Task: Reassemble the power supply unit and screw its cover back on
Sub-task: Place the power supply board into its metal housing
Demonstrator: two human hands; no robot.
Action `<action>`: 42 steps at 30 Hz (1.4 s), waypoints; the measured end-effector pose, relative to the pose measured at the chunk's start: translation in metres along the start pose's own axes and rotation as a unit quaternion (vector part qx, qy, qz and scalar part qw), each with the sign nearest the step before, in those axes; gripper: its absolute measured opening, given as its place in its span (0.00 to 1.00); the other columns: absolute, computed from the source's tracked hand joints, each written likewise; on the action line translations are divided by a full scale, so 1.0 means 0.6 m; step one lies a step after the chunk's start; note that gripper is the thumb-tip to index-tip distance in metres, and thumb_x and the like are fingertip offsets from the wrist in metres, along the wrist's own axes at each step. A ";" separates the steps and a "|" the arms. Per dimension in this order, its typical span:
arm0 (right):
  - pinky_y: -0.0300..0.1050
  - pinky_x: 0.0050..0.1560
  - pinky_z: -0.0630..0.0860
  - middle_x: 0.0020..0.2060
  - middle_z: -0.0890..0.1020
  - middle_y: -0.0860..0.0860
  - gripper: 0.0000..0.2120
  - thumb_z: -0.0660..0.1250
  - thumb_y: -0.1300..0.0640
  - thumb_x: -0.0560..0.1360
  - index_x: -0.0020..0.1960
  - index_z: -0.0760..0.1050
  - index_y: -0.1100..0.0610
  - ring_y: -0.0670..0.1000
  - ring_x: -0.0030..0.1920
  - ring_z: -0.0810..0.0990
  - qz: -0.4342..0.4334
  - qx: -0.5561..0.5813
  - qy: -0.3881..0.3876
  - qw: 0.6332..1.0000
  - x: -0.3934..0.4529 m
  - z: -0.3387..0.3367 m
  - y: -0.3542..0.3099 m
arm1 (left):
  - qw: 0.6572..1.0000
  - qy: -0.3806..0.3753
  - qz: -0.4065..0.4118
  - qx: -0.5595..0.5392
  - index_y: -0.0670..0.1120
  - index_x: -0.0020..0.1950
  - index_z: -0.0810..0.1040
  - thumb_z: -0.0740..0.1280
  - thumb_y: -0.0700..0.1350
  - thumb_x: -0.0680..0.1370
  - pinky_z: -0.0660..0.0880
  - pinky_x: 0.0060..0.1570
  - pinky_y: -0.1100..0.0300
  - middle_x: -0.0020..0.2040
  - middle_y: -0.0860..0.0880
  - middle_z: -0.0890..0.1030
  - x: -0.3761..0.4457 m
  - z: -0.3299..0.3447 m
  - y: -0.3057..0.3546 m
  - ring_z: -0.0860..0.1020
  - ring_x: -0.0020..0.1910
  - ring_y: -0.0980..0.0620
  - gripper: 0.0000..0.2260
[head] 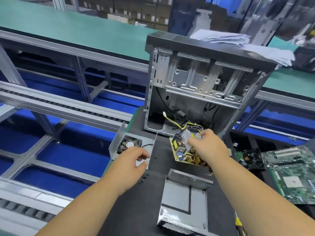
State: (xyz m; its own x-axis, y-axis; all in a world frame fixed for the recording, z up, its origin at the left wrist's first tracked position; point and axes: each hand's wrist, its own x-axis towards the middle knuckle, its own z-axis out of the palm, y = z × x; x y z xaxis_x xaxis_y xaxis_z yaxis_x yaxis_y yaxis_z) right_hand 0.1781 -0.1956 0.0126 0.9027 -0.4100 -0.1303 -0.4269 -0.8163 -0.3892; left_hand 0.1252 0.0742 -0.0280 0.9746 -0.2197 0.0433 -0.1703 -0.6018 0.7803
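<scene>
PSU reassembly looks barely begun: right hand [207, 145] grips the loose board [183, 154], left hand [131, 160] hangs relaxed over the fan housing [119, 142], cover [182, 200] and screws [143, 179] untouched.

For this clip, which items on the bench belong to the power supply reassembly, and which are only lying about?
Job:
circuit board, under the right hand
fan housing, at the left hand
cover
loose screws

Lying about:
computer case
motherboard
paper stack
</scene>
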 end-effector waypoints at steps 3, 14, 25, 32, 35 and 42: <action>0.46 0.39 0.76 0.37 0.83 0.48 0.28 0.63 0.37 0.65 0.62 0.68 0.46 0.51 0.40 0.80 0.003 0.026 0.011 1.000 -0.009 -0.036 0.017 | 1.000 -0.015 0.014 0.009 0.59 0.52 0.77 0.67 0.47 0.78 0.67 0.44 0.78 0.49 0.63 0.74 0.008 0.018 0.011 0.72 0.53 0.69 0.07; 0.45 0.34 0.71 0.38 0.80 0.45 0.28 0.65 0.36 0.63 0.61 0.69 0.44 0.47 0.38 0.79 0.004 0.055 0.053 0.997 -0.057 -0.137 0.098 | 0.978 -0.111 0.101 0.143 0.54 0.63 0.76 0.66 0.53 0.78 0.71 0.57 0.60 0.57 0.56 0.76 0.055 0.135 0.061 0.74 0.58 0.55 0.14; 0.49 0.37 0.75 0.38 0.77 0.48 0.21 0.69 0.41 0.67 0.57 0.69 0.43 0.49 0.38 0.78 -0.024 0.104 0.097 0.990 -0.097 -0.193 0.153 | 0.965 -0.118 0.068 0.226 0.55 0.48 0.81 0.66 0.55 0.78 0.68 0.41 0.60 0.47 0.55 0.76 0.061 0.165 0.082 0.76 0.48 0.53 0.07; 0.48 0.35 0.72 0.39 0.75 0.47 0.19 0.71 0.43 0.67 0.56 0.71 0.43 0.49 0.39 0.78 -0.044 0.151 0.081 0.984 -0.103 -0.200 0.157 | 0.959 -0.075 0.052 0.267 0.54 0.47 0.78 0.65 0.56 0.79 0.68 0.40 0.59 0.47 0.55 0.76 0.051 0.142 0.089 0.76 0.47 0.52 0.08; 0.49 0.36 0.72 0.39 0.74 0.47 0.18 0.72 0.44 0.67 0.54 0.71 0.43 0.49 0.38 0.77 -0.057 0.175 0.075 0.980 -0.104 -0.202 0.151 | 0.966 -0.058 0.024 0.253 0.54 0.44 0.77 0.65 0.57 0.78 0.69 0.39 0.59 0.45 0.55 0.76 0.044 0.131 0.088 0.76 0.45 0.53 0.08; 0.52 0.42 0.74 0.42 0.77 0.48 0.17 0.72 0.43 0.66 0.53 0.72 0.41 0.51 0.42 0.78 -0.084 0.203 0.056 0.974 -0.104 -0.213 0.138 | 0.982 -0.035 -0.052 0.177 0.52 0.39 0.74 0.68 0.57 0.75 0.68 0.34 0.60 0.38 0.54 0.77 0.026 0.127 0.085 0.76 0.39 0.55 0.11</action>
State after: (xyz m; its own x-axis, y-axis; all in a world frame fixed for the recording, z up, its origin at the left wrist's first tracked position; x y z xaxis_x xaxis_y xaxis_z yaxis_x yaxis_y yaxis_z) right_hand 0.0797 -0.2896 0.1049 0.9368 -0.3451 0.0574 -0.1970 -0.6560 -0.7286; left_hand 0.1209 -0.0185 -0.0350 0.9792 -0.1869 -0.0783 -0.1213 -0.8502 0.5123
